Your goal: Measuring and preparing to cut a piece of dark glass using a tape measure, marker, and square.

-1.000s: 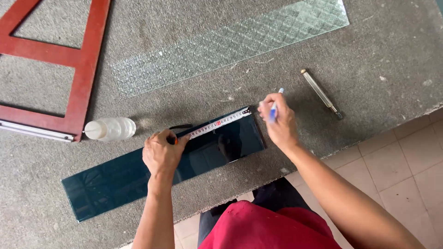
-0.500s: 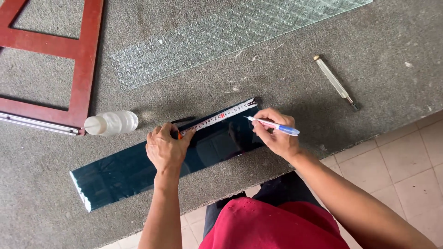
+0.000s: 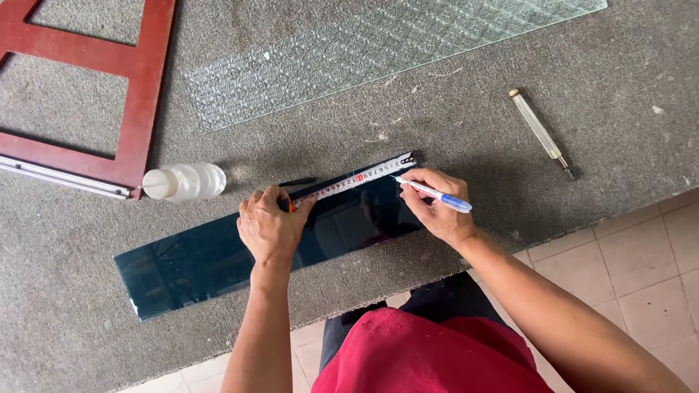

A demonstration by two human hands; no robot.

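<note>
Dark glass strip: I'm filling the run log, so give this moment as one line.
left hand: pins tape measure on dark tinted glass strip | right hand: holds blue pen at tape

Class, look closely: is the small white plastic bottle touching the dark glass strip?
Apart. The head view shows grey table surface between the white bottle and the dark glass strip.

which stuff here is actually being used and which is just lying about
In use: dark glass strip, tape measure held by left hand, blue pen in right hand.

Lying about: patterned glass sheet, glass cutter, plastic bottle, red wooden frame.
</note>
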